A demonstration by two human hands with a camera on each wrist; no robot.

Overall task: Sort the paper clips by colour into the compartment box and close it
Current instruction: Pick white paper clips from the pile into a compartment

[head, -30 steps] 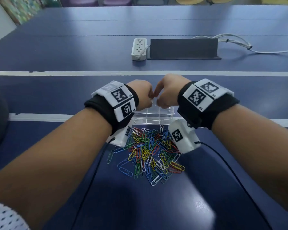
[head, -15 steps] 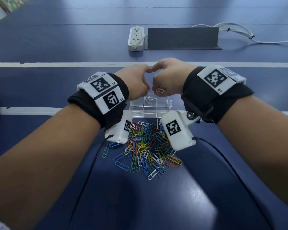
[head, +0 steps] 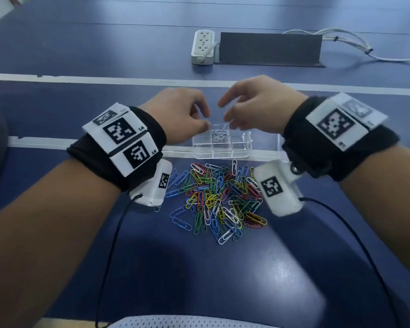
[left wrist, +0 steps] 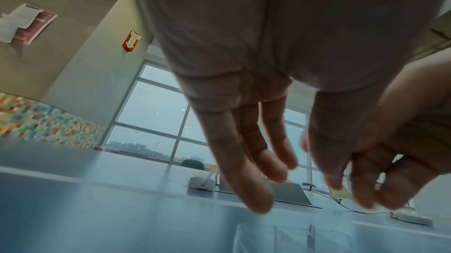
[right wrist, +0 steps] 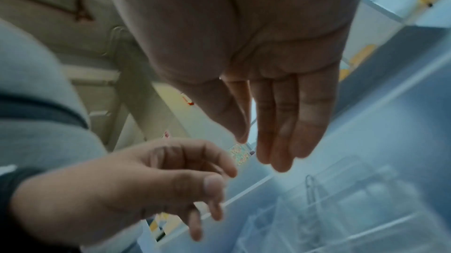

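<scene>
The clear compartment box [head: 240, 147] stands open on the blue table, just beyond a pile of mixed coloured paper clips [head: 217, 200]. A few white clips [head: 219, 133] lie in its far middle compartments. My left hand [head: 205, 120] and right hand [head: 227, 113] hover close together above the box's far side, a small gap between them. Both have loose, spread fingers and hold nothing. In the left wrist view the left fingers [left wrist: 246, 162] hang straight. In the right wrist view the right fingers [right wrist: 283, 122] point down over the box [right wrist: 346, 210].
A white power strip [head: 202, 47] and a dark upright panel [head: 269, 48] sit at the back, with white cables [head: 355, 43] trailing right. White lines [head: 81, 79] cross the tabletop. Black wrist cables run down past the pile on both sides.
The two hands were pressed together with fingertips pinched above the box. They have since parted and their fingers have opened. White clips now lie in the box.
</scene>
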